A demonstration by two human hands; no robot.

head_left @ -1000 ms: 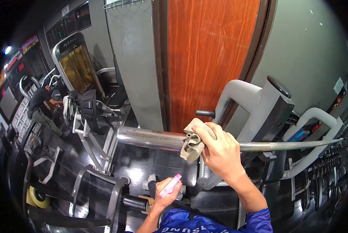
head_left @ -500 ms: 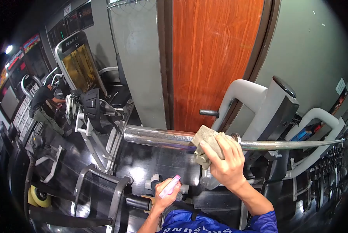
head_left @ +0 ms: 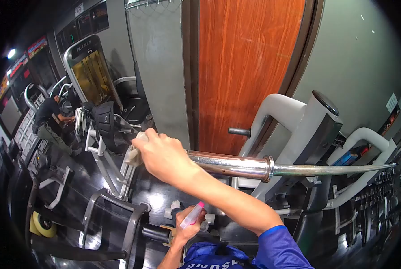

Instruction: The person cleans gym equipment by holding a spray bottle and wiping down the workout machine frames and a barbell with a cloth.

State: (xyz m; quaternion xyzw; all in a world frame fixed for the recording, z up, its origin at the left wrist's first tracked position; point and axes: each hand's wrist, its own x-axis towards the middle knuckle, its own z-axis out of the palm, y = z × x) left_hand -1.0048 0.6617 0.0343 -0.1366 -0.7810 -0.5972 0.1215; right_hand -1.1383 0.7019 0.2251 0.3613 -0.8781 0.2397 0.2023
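Note:
My right hand [head_left: 164, 157] is closed on a beige cloth [head_left: 133, 156] at the left end of a steel barbell [head_left: 236, 165]. The hand and forearm hide that end of the bar's thick sleeve. Past the collar, the thinner shaft runs off to the right. Lower down, near my body, my left hand [head_left: 186, 228] is wrapped round what looks like a spray bottle [head_left: 192, 216], with a whitish head and a pink tip. Most of its body is hidden by the hand.
Behind the bar stands a grey weight machine [head_left: 294, 121] beside a reddish wooden door [head_left: 245, 67]. A metal frame [head_left: 133, 228] is at lower left, and a dumbbell rack [head_left: 375, 201] at right. Another person [head_left: 50, 119] bends over equipment at far left.
My right hand has slid left along the barbell sleeve with the cloth, from near the collar to the left end. My left hand has barely moved.

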